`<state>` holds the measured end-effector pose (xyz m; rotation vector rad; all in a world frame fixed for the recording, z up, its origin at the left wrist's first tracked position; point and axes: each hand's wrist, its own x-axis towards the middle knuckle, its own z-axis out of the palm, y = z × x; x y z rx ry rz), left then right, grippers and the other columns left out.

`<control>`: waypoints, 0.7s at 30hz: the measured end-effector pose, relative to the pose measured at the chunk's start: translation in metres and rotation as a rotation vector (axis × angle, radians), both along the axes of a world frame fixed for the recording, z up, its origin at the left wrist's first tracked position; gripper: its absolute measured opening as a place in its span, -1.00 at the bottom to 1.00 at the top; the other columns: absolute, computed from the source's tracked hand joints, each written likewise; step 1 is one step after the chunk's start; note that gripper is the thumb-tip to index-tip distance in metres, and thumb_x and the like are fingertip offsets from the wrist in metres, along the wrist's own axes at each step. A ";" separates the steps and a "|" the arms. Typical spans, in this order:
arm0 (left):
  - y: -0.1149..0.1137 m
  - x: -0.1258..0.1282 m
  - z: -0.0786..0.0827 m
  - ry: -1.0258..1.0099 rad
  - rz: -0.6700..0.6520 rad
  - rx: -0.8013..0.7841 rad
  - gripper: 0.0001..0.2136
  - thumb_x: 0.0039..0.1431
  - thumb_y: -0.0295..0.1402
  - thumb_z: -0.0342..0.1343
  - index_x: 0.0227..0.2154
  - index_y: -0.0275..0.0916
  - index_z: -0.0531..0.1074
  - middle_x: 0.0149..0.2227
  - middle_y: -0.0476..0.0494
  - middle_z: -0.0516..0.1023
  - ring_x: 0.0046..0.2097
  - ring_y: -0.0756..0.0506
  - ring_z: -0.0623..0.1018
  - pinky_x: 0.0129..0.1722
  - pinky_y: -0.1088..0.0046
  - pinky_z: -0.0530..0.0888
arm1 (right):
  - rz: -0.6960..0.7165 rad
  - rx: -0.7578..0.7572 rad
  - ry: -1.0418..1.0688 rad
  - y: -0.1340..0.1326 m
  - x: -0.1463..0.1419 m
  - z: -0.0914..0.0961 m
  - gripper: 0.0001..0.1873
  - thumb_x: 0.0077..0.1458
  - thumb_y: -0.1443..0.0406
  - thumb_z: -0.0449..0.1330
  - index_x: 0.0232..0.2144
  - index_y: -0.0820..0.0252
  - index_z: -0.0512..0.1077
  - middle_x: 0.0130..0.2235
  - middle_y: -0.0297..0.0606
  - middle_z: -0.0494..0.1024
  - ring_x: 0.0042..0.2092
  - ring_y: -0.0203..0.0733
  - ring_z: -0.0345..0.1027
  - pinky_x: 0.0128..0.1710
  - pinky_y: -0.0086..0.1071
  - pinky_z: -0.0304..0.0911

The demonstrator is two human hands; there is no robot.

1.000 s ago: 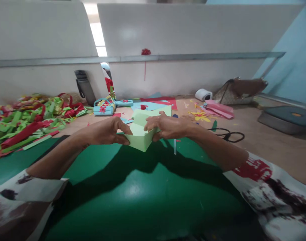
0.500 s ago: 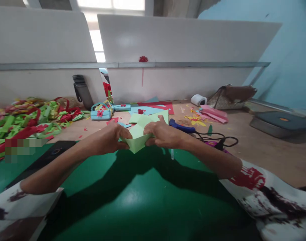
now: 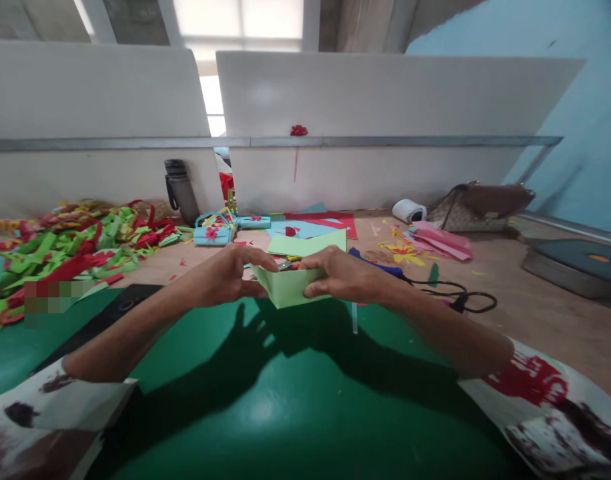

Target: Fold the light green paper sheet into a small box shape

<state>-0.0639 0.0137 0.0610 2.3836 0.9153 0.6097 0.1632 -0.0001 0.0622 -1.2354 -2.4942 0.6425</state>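
A folded piece of light green paper (image 3: 291,287) is held up above the green cutting mat (image 3: 265,393), in the middle of the view. My left hand (image 3: 230,277) pinches its left edge, forefinger stretched over the top and thumb below. My right hand (image 3: 335,275) grips its right side, fingers curled over the upper edge and thumb under it. Just behind the hands a flat light green sheet (image 3: 308,243) lies on the table.
A heap of green and red paper strips (image 3: 60,247) fills the left. A dark bottle (image 3: 180,190), a small blue paper basket (image 3: 213,230), red and blue sheets (image 3: 315,223), pink paper (image 3: 438,240), a tape roll (image 3: 408,210), a brown bag (image 3: 480,203) and a black cord (image 3: 460,297) lie beyond.
The green paper has turned from a pointed, opened shape to a flatter folded one. Both hands shifted slightly right, and my left forefinger has stretched out over the top edge.
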 end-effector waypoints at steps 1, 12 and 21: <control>-0.001 -0.001 0.004 -0.028 0.032 0.010 -0.66 -0.11 -0.31 0.25 -0.18 -0.22 0.47 -0.06 -0.15 0.50 0.01 -0.20 0.42 -0.02 0.31 0.33 | -0.006 -0.080 0.067 0.001 0.002 0.002 -0.93 -0.13 0.34 0.18 -0.48 0.23 0.39 -0.53 -0.42 0.34 -0.45 -0.34 0.17 -0.36 -0.41 0.07; 0.002 0.025 -0.039 -0.745 0.656 -0.132 -0.50 0.20 -0.01 -0.21 0.06 -0.27 0.14 0.05 -0.28 0.33 0.10 -0.19 0.31 -0.11 0.32 0.37 | -0.168 -0.136 0.481 0.000 -0.003 -0.002 -0.90 -0.17 0.30 0.12 -0.52 0.24 0.34 -0.53 -0.43 0.30 -0.47 -0.37 0.14 -0.45 -0.46 0.03; -0.019 0.042 -0.063 -0.664 0.383 -0.217 -0.73 0.01 -0.17 0.15 -0.36 -0.26 0.29 -0.40 -0.02 0.40 -0.37 0.00 0.41 -0.35 0.49 0.37 | -0.213 -0.004 0.407 0.003 -0.003 -0.017 -0.91 -0.11 0.31 0.11 -0.58 0.23 0.32 -0.57 -0.46 0.20 -0.49 -0.37 0.06 -0.47 -0.46 -0.03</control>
